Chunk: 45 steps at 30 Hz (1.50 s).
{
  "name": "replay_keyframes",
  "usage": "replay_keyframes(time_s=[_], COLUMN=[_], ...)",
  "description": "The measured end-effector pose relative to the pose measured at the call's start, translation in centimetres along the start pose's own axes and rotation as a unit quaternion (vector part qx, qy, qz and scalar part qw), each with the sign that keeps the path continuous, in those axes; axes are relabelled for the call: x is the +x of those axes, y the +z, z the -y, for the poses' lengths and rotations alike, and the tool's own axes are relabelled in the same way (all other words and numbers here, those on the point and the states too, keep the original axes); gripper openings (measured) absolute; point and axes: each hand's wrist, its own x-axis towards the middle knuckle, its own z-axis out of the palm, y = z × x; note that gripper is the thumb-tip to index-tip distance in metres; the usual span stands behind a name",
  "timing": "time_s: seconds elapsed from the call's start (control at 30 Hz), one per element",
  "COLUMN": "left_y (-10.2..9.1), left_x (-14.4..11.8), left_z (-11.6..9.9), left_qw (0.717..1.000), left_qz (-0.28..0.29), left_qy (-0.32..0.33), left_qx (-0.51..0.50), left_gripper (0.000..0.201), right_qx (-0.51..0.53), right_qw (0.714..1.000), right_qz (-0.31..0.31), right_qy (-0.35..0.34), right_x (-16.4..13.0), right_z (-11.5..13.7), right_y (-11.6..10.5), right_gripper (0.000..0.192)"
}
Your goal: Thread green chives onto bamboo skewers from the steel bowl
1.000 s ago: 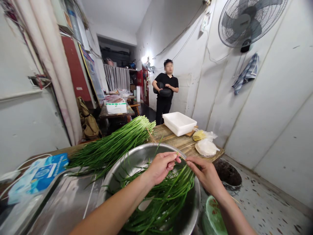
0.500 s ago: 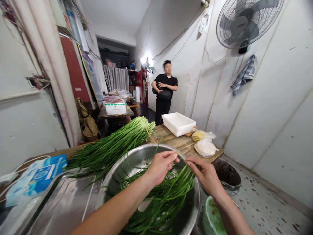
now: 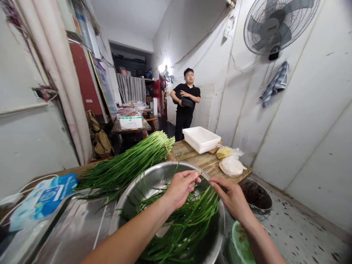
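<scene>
Over a large steel bowl [image 3: 128,196], my two hands are close together with a thin bamboo skewer [image 3: 205,177] stretched between their fingertips. My left hand [image 3: 183,187] is closed in a pinch at the skewer's left end, where a bit of green chive shows at the fingertips. My right hand [image 3: 228,192] pinches the skewer's other end between thumb and fingers. Long green chives [image 3: 189,220] lie in the bowl, and some rise to just below my right fingers; whether they hang from the skewer is unclear.
Beside the bowl lie a big chive bundle [image 3: 132,157], loose skewers [image 3: 169,152], a metal tray [image 3: 74,223] and a blue-white packet [image 3: 46,198]. Farther back are a white tub [image 3: 202,139] and bagged food [image 3: 232,165]. Buckets [image 3: 240,242] stand at right; a person [image 3: 187,97] stands behind.
My hands keep almost the same pose and place. The person at the back has shifted slightly, with the dark object in their arms turned. The view has moved very little.
</scene>
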Motion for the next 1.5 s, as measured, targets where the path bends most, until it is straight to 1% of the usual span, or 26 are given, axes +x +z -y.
replay_keyframes(time_s=[0.17, 0.3, 0.57, 0.77, 0.83, 0.9, 0.97, 1.07, 1.27, 1.5], left_y=[-0.03, 0.06, 0.56, 0.79, 0.76, 0.70, 0.64, 0.60, 0.69, 0.68], left_x=[-0.11, -0.20, -0.28, -0.24, -0.17, -0.11, -0.10, -0.14, -0.39, -0.58], left_z=[-0.07, -0.14, 0.16, 0.24, 0.26, 0.25, 0.20, 0.07, -0.16, -0.32], left_qw=[1.000, 1.000, 0.997, 0.995, 0.995, 0.996, 0.998, 0.999, 0.999, 0.999], left_qz=[0.005, 0.003, -0.049, -0.080, -0.085, -0.075, -0.052, -0.028, -0.009, 0.009], left_qy=[0.004, 0.013, 0.041, 0.062, 0.059, 0.042, 0.024, 0.012, 0.009, 0.001], left_qx=[-0.003, 0.009, 0.034, 0.025, 0.015, -0.004, -0.024, -0.039, -0.046, -0.031], left_gripper=[0.026, 0.026, 0.025, 0.025, 0.025, 0.025, 0.023, 0.020, 0.018, 0.018], right_qx=[-0.009, -0.017, -0.020, -0.018, -0.017, -0.015, -0.013, -0.014, -0.009, -0.004], right_qw=[1.000, 1.000, 1.000, 1.000, 1.000, 1.000, 1.000, 1.000, 1.000, 0.999], right_qz=[0.008, 0.003, 0.002, -0.001, -0.002, -0.009, -0.015, -0.016, -0.011, -0.017], right_qy=[-0.001, -0.004, 0.002, 0.004, 0.002, -0.002, -0.004, -0.006, -0.014, -0.027], right_x=[0.03, -0.02, -0.07, -0.07, -0.05, -0.04, -0.05, -0.07, -0.10, -0.18], right_z=[0.26, 0.30, 0.52, 0.60, 0.54, 0.45, 0.35, 0.24, 0.37, 0.21], right_y=[-0.04, -0.04, -0.02, 0.06, 0.10, 0.14, 0.18, 0.21, 0.09, 0.06], right_gripper=[0.027, 0.027, 0.027, 0.027, 0.027, 0.027, 0.027, 0.027, 0.026, 0.026])
